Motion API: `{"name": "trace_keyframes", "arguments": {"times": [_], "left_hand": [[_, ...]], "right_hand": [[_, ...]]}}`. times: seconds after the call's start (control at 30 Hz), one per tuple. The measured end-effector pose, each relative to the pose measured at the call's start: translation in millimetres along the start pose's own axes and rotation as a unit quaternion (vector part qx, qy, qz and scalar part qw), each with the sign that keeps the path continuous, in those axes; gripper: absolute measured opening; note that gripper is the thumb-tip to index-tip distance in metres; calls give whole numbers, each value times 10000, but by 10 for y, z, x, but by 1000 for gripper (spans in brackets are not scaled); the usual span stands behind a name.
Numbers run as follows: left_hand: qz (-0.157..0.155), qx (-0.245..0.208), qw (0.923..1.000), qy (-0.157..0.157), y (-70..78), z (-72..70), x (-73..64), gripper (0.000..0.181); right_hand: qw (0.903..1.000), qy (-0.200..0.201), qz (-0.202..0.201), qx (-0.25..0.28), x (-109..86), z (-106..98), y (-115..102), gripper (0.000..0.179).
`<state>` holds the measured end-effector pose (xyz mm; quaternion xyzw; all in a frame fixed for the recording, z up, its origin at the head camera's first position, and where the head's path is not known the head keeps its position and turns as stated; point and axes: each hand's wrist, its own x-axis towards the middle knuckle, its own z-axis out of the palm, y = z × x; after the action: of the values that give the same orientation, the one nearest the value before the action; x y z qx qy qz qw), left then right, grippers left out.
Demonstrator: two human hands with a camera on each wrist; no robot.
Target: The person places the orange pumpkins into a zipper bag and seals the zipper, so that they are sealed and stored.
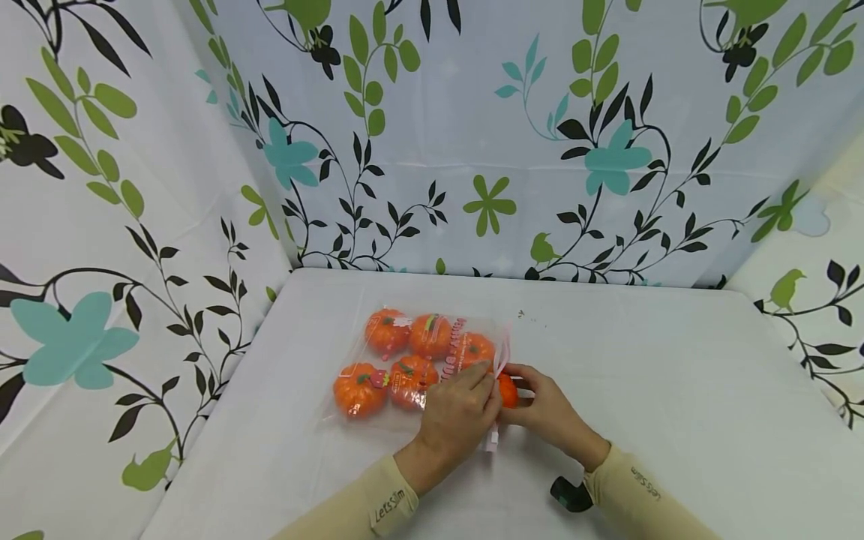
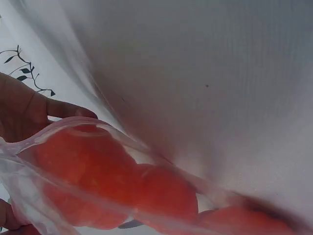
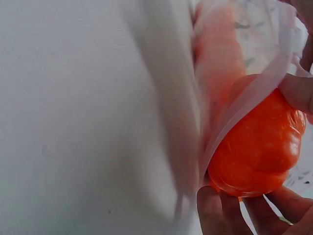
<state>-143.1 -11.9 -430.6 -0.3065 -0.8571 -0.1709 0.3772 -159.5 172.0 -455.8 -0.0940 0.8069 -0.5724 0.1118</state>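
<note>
A clear plastic zip bag [image 1: 398, 424] with pink print lies flat on the table, several small orange toy pumpkins [image 1: 361, 390] inside it. Over its right end, my left hand [image 1: 456, 420] holds the mouth of the bag. My right hand [image 1: 555, 414] grips another orange pumpkin [image 3: 259, 147], fingers beneath it and thumb on top. That pumpkin is partly inside the opening, and the pale pink rim [image 3: 244, 105] crosses over it in the right wrist view. In the left wrist view the bagged pumpkins [image 2: 93, 171] show blurred through the plastic.
The white table [image 1: 675, 375] runs back to a patterned curtain [image 1: 439, 150] with leaves, flowers and birds. Similar cloth hangs at the left and right sides. A small black device [image 1: 570, 495] sits beside the right sleeve.
</note>
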Motion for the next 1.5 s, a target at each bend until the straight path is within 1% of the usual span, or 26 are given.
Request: {"name": "trace_keyframes", "arguments": {"times": [0.17,0.3,0.37,0.47,0.53,0.67,0.73,0.77,0.83,0.93,1.03,1.1,1.33,1.5], "left_hand": [[109,135,9998,13,2,-3,-9,18],[211,269,9994,30,10,-1,-15,16],[251,349,9991,60,13,9,-21,14],[255,418,9987,116,13,25,-32,13],[241,435,9987,120,14,34,-39,14],[180,400,9990,24,22,40,-47,13],[189,385,9991,13,19,42,-48,14],[192,366,9991,25,16,47,-48,13],[211,322,9992,84,7,51,-41,14],[241,296,9992,156,-3,51,-29,13],[248,307,9991,145,0,43,-16,12],[265,351,9990,128,5,35,-11,12],[397,572,9975,142,22,30,6,14],[446,536,9974,188,20,45,20,14]], "right_hand": [[9989,-11,-298,-354,23,84,9,70],[9972,-32,-490,-570,62,140,21,62],[9968,2,-534,-599,82,166,27,61],[9976,65,-499,-477,91,183,42,62],[9989,46,-408,-215,75,168,54,61],[9993,45,-169,318,4,79,67,49],[9988,61,-135,459,-35,21,66,39],[9989,36,-192,427,-54,-5,68,35],[9985,-169,-398,333,-78,-43,68,27],[9943,-723,-778,57,-81,-50,66,21],[9887,-1108,-990,-206,-61,-11,49,20],[9874,-1163,-1029,-309,-38,20,46,22],[9888,-972,-1003,-520,55,97,51,27],[9890,-863,-1079,-535,121,128,40,30]]}}
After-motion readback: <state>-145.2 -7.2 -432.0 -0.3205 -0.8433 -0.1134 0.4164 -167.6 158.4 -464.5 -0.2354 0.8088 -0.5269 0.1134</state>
